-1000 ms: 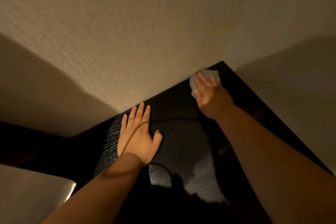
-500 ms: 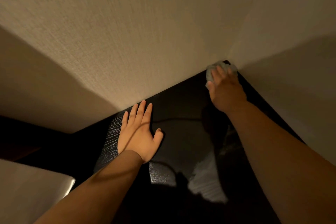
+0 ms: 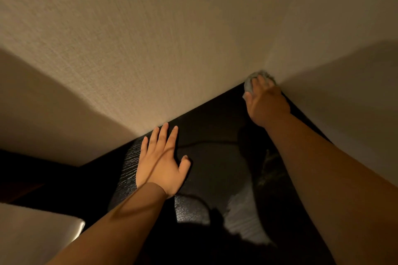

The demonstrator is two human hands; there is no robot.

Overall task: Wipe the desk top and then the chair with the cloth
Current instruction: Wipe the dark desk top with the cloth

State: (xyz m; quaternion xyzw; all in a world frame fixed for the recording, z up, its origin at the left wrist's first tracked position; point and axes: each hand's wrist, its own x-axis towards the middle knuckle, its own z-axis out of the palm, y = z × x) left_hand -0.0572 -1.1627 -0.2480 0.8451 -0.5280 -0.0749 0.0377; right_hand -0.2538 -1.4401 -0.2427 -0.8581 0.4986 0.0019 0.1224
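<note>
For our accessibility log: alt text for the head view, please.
A right hand grips a bunched grey cloth in the far corner of a dark desk top, where two beige walls meet. The left hand rests flat on it, fingers straight.

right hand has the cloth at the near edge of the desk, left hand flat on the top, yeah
Not the near edge: the head view shows the right hand holding the cloth in the far corner of the desk, where the walls meet. The left hand does lie flat on the top.
</note>
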